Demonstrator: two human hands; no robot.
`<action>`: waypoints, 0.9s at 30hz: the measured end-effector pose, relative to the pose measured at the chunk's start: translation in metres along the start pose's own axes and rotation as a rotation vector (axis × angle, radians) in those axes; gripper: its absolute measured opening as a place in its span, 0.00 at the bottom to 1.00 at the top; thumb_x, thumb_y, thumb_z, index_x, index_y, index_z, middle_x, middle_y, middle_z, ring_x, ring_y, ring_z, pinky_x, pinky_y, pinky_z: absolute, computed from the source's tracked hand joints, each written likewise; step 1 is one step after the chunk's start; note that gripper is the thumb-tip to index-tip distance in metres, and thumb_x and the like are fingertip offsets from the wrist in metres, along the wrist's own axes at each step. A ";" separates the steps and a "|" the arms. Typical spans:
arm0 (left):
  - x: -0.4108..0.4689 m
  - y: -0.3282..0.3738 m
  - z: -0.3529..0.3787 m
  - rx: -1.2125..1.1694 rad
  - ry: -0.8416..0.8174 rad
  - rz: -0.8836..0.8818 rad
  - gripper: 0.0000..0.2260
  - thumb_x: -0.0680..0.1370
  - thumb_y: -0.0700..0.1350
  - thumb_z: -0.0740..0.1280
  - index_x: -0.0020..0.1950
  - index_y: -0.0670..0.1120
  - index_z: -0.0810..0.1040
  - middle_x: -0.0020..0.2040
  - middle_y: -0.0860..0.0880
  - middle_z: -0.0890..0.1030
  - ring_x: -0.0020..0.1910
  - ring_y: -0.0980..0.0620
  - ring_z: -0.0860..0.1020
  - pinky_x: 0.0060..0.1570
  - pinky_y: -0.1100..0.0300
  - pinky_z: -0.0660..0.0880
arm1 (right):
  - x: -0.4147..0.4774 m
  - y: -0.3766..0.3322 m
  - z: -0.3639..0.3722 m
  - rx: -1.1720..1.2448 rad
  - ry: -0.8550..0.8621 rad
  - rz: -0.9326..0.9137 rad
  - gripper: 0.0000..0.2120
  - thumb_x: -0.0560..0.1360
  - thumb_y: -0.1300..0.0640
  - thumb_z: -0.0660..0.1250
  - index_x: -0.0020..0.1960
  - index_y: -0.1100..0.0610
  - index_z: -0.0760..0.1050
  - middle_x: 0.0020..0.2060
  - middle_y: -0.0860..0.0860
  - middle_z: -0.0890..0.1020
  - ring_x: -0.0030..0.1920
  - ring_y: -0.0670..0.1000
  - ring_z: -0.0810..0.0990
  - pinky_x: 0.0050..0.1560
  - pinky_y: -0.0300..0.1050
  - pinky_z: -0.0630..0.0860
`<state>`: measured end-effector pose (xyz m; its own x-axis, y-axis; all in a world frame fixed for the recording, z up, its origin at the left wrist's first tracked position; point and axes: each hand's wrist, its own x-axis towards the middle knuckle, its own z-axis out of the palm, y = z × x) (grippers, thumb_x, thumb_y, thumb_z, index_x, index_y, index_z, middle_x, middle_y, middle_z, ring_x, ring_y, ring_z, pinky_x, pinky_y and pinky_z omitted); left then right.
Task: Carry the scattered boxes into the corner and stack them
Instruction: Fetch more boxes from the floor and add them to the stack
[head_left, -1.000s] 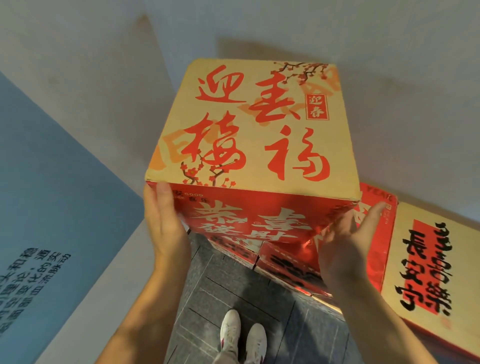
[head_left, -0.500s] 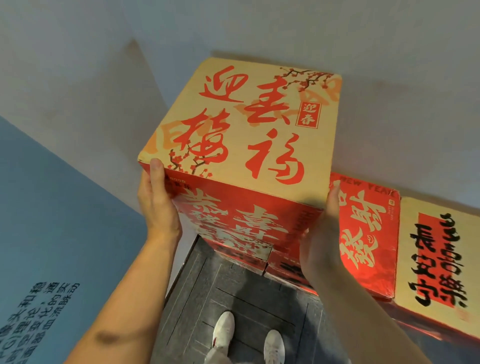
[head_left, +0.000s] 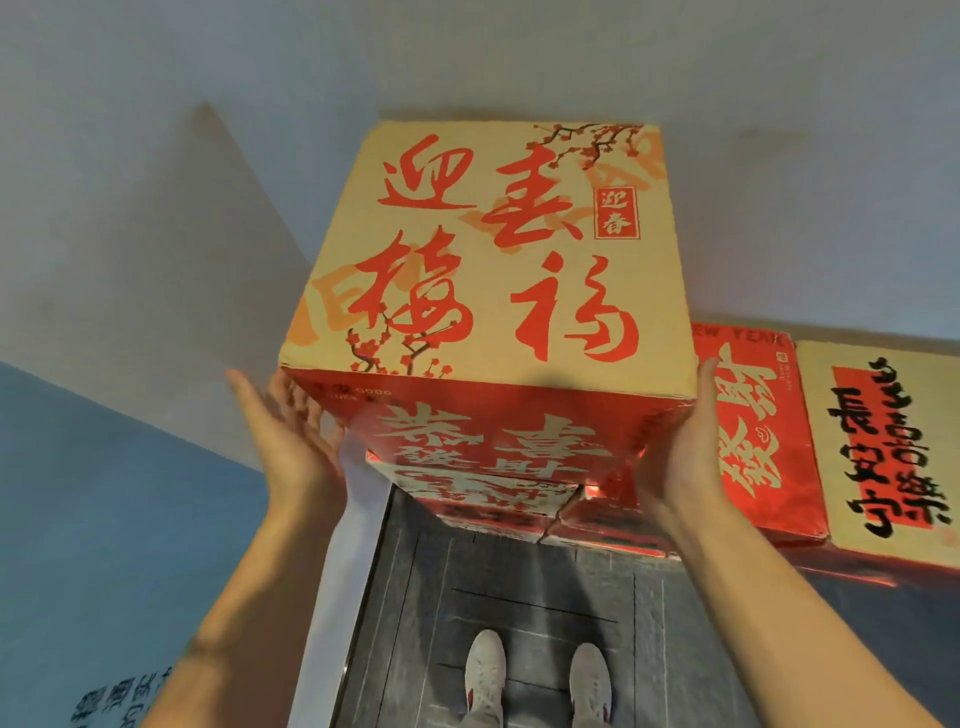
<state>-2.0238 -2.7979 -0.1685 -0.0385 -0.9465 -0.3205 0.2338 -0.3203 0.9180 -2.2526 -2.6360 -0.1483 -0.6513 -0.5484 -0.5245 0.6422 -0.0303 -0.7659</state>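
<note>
A large box (head_left: 493, 260) with a tan top, red calligraphy and red sides sits on top of a stack of red boxes (head_left: 483, 493) in the corner, close to the wall. My left hand (head_left: 283, 431) is at the box's lower left corner, fingers straight and spread, blurred, a little off the side. Flat against the box's right side lies my right hand (head_left: 685, 441), fingers straight and pointing up.
To the right, a red box (head_left: 753, 441) and a tan box with black lettering (head_left: 883, 447) stand against the white wall. A blue wall panel (head_left: 104, 519) runs along the left. My white shoes (head_left: 535, 680) stand on dark grey floor tiles (head_left: 467, 597).
The top box has settled square onto the stack against the wall. My left hand has come off the box's left side and opened out. My right hand has slid lower along the right side.
</note>
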 end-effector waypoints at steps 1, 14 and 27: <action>0.011 -0.004 -0.006 0.058 -0.035 -0.096 0.33 0.83 0.71 0.44 0.79 0.57 0.70 0.78 0.55 0.73 0.79 0.54 0.68 0.79 0.40 0.59 | 0.003 0.000 -0.002 0.014 -0.024 0.021 0.24 0.86 0.37 0.49 0.57 0.48 0.79 0.43 0.45 0.89 0.43 0.43 0.88 0.40 0.41 0.82; 0.033 -0.036 -0.016 0.349 -0.238 -0.317 0.23 0.78 0.68 0.56 0.58 0.56 0.81 0.68 0.53 0.82 0.75 0.46 0.72 0.76 0.37 0.60 | 0.012 0.017 -0.004 -0.191 -0.098 0.000 0.20 0.88 0.44 0.51 0.54 0.50 0.80 0.42 0.46 0.89 0.44 0.44 0.87 0.53 0.51 0.76; 0.045 -0.035 -0.028 0.420 -0.342 -0.520 0.39 0.77 0.77 0.49 0.79 0.55 0.70 0.83 0.51 0.66 0.83 0.47 0.59 0.82 0.36 0.45 | 0.020 0.035 -0.001 -0.202 -0.103 0.043 0.21 0.88 0.45 0.50 0.53 0.51 0.80 0.44 0.48 0.89 0.44 0.45 0.87 0.48 0.48 0.77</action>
<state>-2.0061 -2.8285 -0.2215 -0.3589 -0.6065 -0.7095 -0.2845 -0.6528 0.7020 -2.2436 -2.6470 -0.1854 -0.5738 -0.6283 -0.5253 0.5678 0.1569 -0.8080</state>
